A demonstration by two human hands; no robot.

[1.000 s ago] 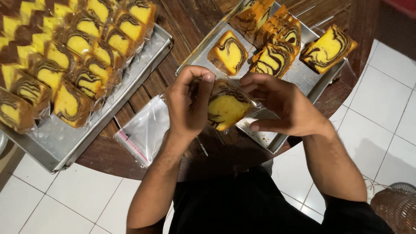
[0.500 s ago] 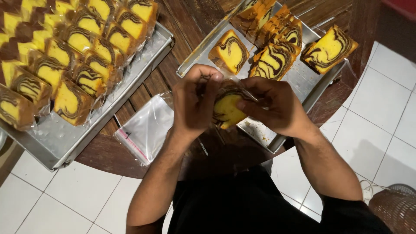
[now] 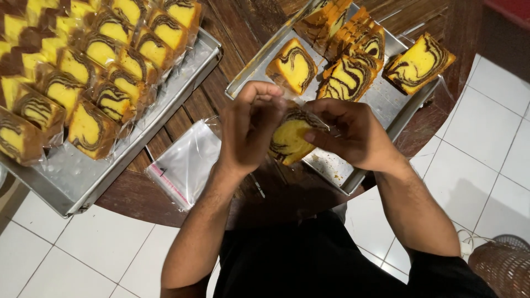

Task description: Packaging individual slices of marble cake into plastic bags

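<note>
Since 0.5 s ago, left hand (image 3: 251,129) and right hand (image 3: 353,135) still pinched on bagged marble cake slice (image 3: 290,140), now tilted above near edge of right tray (image 3: 381,102), bag closing.

Both trays, (image 3: 66,187) at left and (image 3: 381,105) at upper right, looked like dull brushed metal, a bit scuffed. The table (image 3: 232,33) was dark wood with a visible grain. Bags (image 3: 185,165) at centre were thin glossy clear plastic. The cake (image 3: 287,140) looked soft and spongy, matt. Floor tiles (image 3: 486,127) were smooth white.
</note>
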